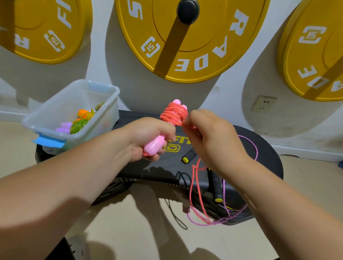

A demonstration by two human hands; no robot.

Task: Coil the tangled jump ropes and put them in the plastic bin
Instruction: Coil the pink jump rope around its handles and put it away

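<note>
My left hand (146,136) grips the pink handles (155,147) of a jump rope, upright. Coral cord (173,114) is wound in several turns around the handles' top ends. My right hand (208,137) pinches that cord beside the coil. The loose cord (193,182) hangs down from my right hand to the floor. A purple rope (222,210) and a black rope with black handles (216,186) tipped yellow lie tangled on the black platform (264,154). The clear plastic bin (54,111) stands at the left and holds coiled green, orange and purple ropes (77,123).
Yellow weight plates (191,31) hang on the white wall behind. A wall socket (263,104) sits at the right. The bin rests on the platform's left end. Beige floor lies in front, with dark shapes at the bottom edge.
</note>
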